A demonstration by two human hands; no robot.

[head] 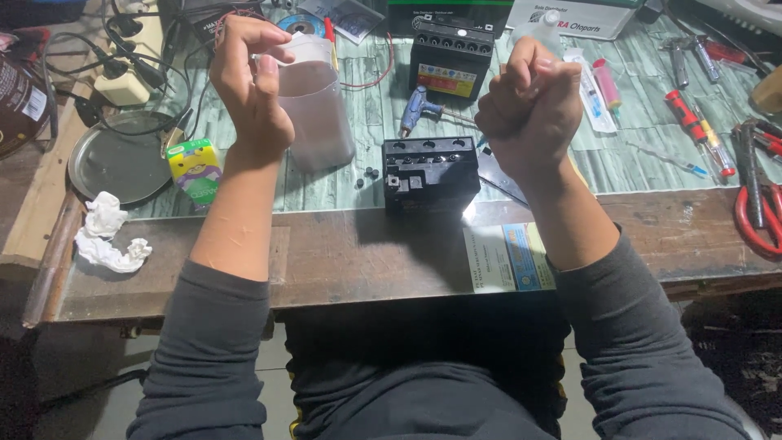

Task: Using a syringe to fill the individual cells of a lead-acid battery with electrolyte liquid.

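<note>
Both my arms are raised above a wooden workbench [342,261]. My left hand [248,81] is curled into a loose fist right beside the rim of a translucent plastic jug [319,114] that stands on the bench; I cannot tell if it touches the jug. My right hand [529,106] is clenched in a tight fist, with nothing visible in it. Between and below the hands sits a small black battery [430,173] with several holes along its top. A few small black caps [371,173] lie just left of it.
A second black battery [450,57] stands farther back, with a blue glue gun [419,106] in front of it. Screwdrivers [692,122] and red-handled cutters [757,208] lie at the right. A round metal plate [122,159], a small yellow-green box [195,167] and crumpled tissue [106,236] are at the left.
</note>
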